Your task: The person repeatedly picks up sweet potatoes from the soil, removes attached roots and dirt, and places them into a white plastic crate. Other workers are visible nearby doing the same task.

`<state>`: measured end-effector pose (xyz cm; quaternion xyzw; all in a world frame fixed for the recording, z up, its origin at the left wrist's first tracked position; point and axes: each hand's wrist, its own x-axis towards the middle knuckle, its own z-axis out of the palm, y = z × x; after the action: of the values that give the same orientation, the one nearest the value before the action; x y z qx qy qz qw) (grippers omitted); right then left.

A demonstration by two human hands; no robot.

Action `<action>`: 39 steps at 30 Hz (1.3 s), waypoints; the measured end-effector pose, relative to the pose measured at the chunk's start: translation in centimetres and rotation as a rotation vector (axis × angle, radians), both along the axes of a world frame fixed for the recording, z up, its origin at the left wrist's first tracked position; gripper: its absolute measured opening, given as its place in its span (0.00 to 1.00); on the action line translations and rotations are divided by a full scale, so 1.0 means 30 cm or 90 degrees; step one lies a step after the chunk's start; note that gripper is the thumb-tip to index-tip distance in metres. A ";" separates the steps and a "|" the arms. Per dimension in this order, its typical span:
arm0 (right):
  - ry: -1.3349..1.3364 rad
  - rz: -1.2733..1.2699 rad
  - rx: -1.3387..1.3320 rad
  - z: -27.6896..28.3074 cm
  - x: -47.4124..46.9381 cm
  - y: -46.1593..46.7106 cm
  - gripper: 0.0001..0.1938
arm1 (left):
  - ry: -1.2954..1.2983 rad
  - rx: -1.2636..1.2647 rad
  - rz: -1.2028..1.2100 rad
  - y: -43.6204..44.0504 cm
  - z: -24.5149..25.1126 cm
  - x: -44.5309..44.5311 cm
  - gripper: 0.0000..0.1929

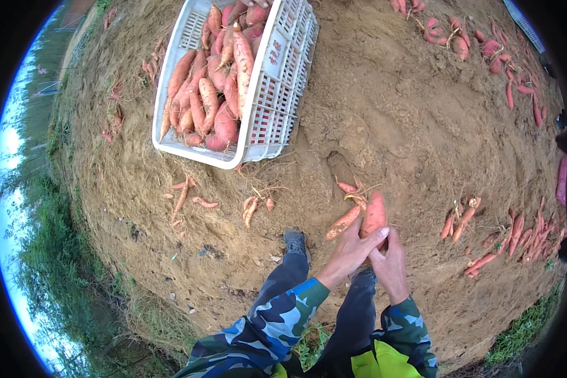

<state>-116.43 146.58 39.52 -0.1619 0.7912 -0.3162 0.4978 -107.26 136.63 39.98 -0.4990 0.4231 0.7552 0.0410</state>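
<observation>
Both of my hands are close together above the soil, in front of my feet. My left hand (352, 253) and my right hand (390, 270) hold one thick red-skinned sweet potato (374, 212) by its lower end, pointing away from me. My fingers hide part of that end. Just left of it, a soil-flecked sweet potato (344, 223) lies beside my left hand. Thin sweet potatoes (346, 187) with a yellowish stem lie slightly farther off. Whether these are joined to the held one, I cannot tell.
A white plastic crate (270, 111) full of sweet potatoes (210, 101) stands ahead to the left; fingertips (257, 3) show at its far end. Small roots (181, 198) and a cluster (250, 210) lie nearer. More sweet potatoes (517, 231) lie right. My shoe (295, 242) rests on uneven soil.
</observation>
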 end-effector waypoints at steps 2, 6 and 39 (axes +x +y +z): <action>0.113 0.100 -0.156 0.068 0.090 -0.062 0.29 | -0.020 0.073 0.133 -0.070 0.039 0.086 0.33; -0.076 0.021 -0.214 0.106 0.190 -0.090 0.24 | 0.014 0.045 0.341 -0.306 0.091 0.296 0.31; -0.265 -0.253 0.123 -0.043 0.451 0.298 0.12 | -0.159 -0.950 -0.093 -1.348 -0.126 -0.023 0.30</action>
<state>-102.91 155.51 38.22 0.1125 0.7150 -0.3570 0.5905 -107.96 96.19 36.20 -0.4471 0.8457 0.2019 -0.2099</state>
